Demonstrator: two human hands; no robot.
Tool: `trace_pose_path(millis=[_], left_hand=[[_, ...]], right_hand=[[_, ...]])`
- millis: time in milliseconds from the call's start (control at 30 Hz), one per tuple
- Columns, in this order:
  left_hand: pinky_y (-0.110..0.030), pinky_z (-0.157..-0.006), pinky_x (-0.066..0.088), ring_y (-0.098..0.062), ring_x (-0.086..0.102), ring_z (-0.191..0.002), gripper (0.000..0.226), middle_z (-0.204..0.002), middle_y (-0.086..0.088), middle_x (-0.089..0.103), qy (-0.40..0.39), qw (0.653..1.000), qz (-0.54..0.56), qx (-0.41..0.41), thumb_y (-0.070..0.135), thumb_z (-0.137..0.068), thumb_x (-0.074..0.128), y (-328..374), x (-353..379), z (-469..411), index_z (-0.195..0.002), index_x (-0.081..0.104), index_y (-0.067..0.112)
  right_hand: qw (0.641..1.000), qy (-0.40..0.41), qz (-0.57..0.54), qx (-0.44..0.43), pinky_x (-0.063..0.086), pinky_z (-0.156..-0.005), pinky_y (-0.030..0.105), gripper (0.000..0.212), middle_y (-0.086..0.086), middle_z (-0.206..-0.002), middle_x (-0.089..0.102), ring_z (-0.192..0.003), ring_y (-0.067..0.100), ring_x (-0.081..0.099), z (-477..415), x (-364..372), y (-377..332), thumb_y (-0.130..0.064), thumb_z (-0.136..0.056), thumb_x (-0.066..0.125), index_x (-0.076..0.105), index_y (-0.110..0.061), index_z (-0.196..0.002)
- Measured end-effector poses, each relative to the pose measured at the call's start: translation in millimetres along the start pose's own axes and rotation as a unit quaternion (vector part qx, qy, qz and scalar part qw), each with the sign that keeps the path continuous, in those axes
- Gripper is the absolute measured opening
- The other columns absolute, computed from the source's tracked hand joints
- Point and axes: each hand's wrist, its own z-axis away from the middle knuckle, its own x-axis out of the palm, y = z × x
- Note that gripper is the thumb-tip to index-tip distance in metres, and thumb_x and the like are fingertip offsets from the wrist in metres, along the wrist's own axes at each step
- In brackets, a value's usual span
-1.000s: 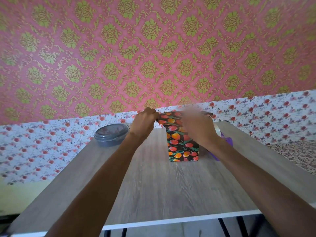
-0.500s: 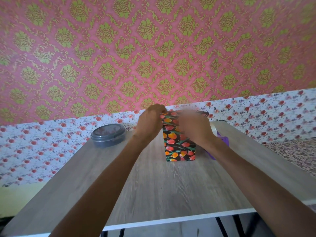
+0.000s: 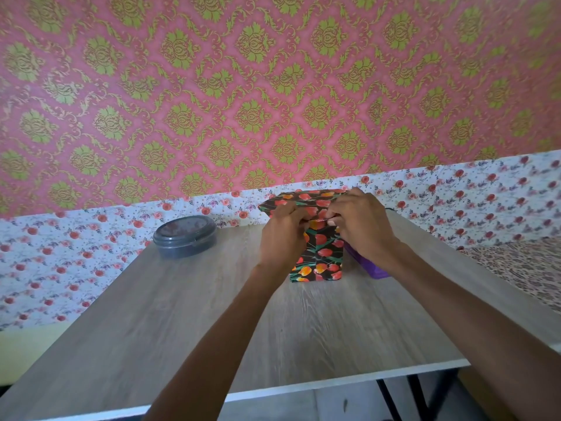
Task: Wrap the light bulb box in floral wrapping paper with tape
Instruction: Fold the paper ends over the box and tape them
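The light bulb box [image 3: 318,259] stands upright near the far middle of the wooden table [image 3: 182,323], covered in black wrapping paper with red and orange tulips. Loose paper flaps [image 3: 303,197] stick up and outward at its top. My left hand [image 3: 283,235] pinches the paper at the box's upper left front. My right hand [image 3: 359,224] pinches the paper at the upper right, fingertips almost meeting the left hand's. The box's own surface is hidden by the paper.
A round dark grey lidded container [image 3: 185,235] sits at the table's far left. A purple object [image 3: 368,264] lies right of the box, partly behind my right wrist. The wallpapered wall stands close behind the table. The table's front edge [image 3: 334,382] is near me.
Both hands have drawn together over the box's top front; the left hand moved right from the top-left flap, and the right hand came down and steadied on the paper.
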Motion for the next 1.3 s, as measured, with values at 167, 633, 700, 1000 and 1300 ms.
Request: trace_pose_path(millis=[167,633,700,1000,1300], left_hand=[[-0.038,-0.076,0.052,-0.025,0.055,-0.085,0.019,-0.089,-0.002,0.06,0.037,0.997,-0.06,0.038,0.017,-0.08,0.076,11,8,13,-0.099,0.074,0.018],[-0.049,-0.094,0.044,-0.029,0.053,-0.085,0.029,-0.078,-0.004,0.058,0.139,0.988,-0.051,0.041,-0.009,-0.071,0.067,25,23,32,-0.084,0.078,0.015],[-0.048,-0.089,0.045,-0.027,0.052,-0.089,0.024,-0.081,-0.004,0.06,0.156,0.986,-0.049,0.044,-0.004,-0.075,0.071,26,24,38,-0.084,0.077,0.016],[-0.043,-0.084,0.044,-0.026,0.051,-0.104,0.017,-0.107,-0.007,0.067,0.173,0.982,-0.055,0.051,0.006,-0.078,0.072,28,19,45,-0.087,0.078,0.018],[-0.04,-0.08,0.047,-0.025,0.057,-0.097,0.02,-0.1,-0.001,0.07,0.146,0.987,-0.042,0.05,0.003,-0.079,0.074,23,20,42,-0.091,0.078,0.018]], right_hand=[[0.999,0.026,-0.006,0.032,0.036,-0.06,0.025,0.027,-0.003,-0.067,0.063,-0.073,0.019,0.052,3,6,-3,0.002,-0.054,0.084,0.073,-0.016,-0.071],[0.919,-0.117,-0.062,0.373,0.031,-0.052,0.024,0.029,0.015,-0.079,0.062,-0.075,0.03,0.061,66,29,98,-0.015,-0.096,0.051,0.056,-0.013,-0.068],[0.879,-0.172,-0.114,0.431,0.037,-0.055,0.027,0.025,0.014,-0.081,0.063,-0.077,0.03,0.062,58,30,102,-0.023,-0.096,0.054,0.06,-0.008,-0.076],[0.621,-0.283,-0.39,0.618,0.06,-0.072,0.046,0.011,0.009,-0.111,0.056,-0.091,0.025,0.051,12,1,109,-0.009,-0.096,0.062,0.063,0.002,-0.093],[0.532,-0.229,-0.466,0.669,0.043,-0.105,0.052,0.019,0.019,-0.134,0.041,-0.138,0.042,0.029,12,5,101,-0.004,-0.086,0.072,0.062,-0.002,-0.102]])
